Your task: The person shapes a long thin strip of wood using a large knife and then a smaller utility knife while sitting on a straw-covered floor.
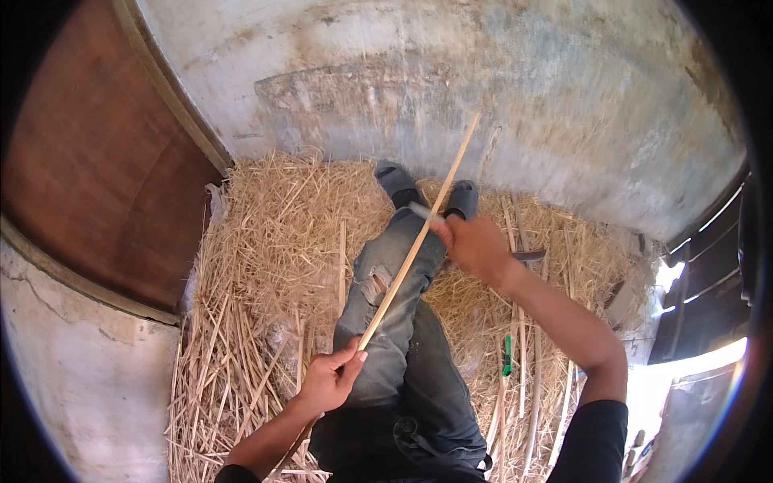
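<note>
A long, pale strip of bamboo or wood (399, 285) runs slantwise across my legs, its far tip near the wall. Its near part is in my closed left hand (330, 381), thumb laid along the top, and it seems to carry on beneath that forearm. My right hand (478, 249) is closed round a knife, whose short grey blade (422, 212) shows slightly blurred across the strip's far half. The handle is hidden in my fingers. Under the strip, my jeans (386, 266) have a torn patch at the knee.
Straw-like shavings (282, 217) cover the floor, with long loose strips (523, 386) on both sides. A green box cutter (506, 357) and a dark, flat tool (527, 256) lie to the right. A stained wall (362, 88) stands ahead, a brown door panel (105, 161) at left.
</note>
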Available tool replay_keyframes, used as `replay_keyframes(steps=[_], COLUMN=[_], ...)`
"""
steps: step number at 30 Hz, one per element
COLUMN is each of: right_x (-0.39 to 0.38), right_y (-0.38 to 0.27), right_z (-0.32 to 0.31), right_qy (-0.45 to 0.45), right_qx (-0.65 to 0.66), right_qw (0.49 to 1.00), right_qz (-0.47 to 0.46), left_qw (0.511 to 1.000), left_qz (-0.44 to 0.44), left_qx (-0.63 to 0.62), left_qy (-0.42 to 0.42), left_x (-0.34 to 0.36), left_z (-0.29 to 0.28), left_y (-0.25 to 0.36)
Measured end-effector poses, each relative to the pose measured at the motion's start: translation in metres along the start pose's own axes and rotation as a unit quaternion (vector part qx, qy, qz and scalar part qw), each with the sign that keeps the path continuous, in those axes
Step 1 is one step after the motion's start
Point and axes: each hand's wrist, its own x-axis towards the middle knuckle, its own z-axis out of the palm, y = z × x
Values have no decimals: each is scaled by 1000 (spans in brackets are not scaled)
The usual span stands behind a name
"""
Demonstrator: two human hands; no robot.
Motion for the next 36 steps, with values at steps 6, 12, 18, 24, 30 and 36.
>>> replay_keyframes(steps=[6, 12, 18, 24, 30, 36], right_x=[-24, -19, 29, 23, 61, -6], right_y=[-22, -48, 57, 68, 160, 16], right_z=[16, 1, -5, 36, -60, -24], right_qy=[-93, -138, 46, 54, 222, 92], right_qx=[-79, -15, -33, -153, 2, 64], right_qw=[985, 988, 997, 971, 951, 994], right_qz=[-119, -61, 61, -177, 217, -1], left_qw=[1000, 999, 999, 994, 986, 978], left_qz=[3, 14, 10, 48, 70, 28], left_qx=[15, 38, 47, 101, 148, 209], left_qy=[22, 24, 9, 19, 18, -6], left_x=[-22, -24, -37, -38, -57, -44], left_z=[-9, -16, -25, -27, -49, -34], left_y=[-8, -6, -19, -16, -29, -14])
